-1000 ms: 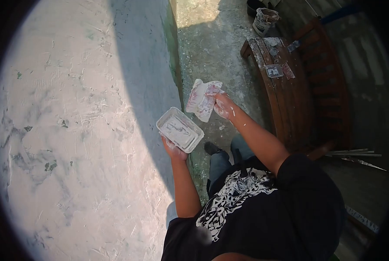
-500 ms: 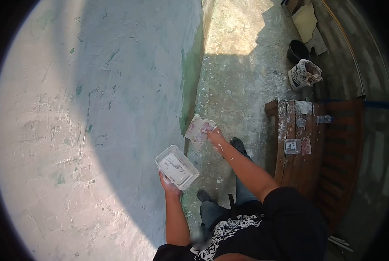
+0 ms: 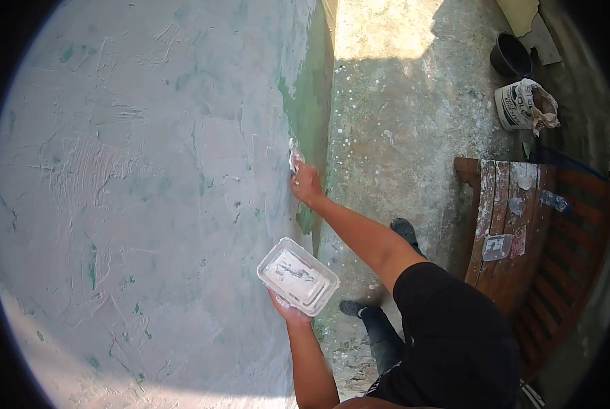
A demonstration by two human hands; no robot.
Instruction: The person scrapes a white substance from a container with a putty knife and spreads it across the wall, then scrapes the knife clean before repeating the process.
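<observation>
My left hand [image 3: 291, 311] supports a clear plastic container [image 3: 297, 275] from below, its fingers partly hidden under it. White paste coats the container's inside. My right hand [image 3: 307, 184] grips a paste-smeared flat spreader [image 3: 293, 154], seen nearly edge-on against the wall [image 3: 203, 163]. White and grey coating covers most of this wall, with rough ridges and green showing through. Along its lower edge runs a bare green strip [image 3: 312, 102], right beside the spreader.
On the right stands a wooden bench [image 3: 499, 273] bearing a small plastic tub [image 3: 496, 247], a cup and a bottle [image 3: 554, 200]. Beyond it are an opened putty bag or pail [image 3: 516, 105] and a black bucket [image 3: 511, 56]. White specks dot the concrete floor [image 3: 387, 136].
My right hand has moved from above the floor to the wall, turning the spreader edge-on against it. The container stays in my left hand. The view has shifted toward the wall.
</observation>
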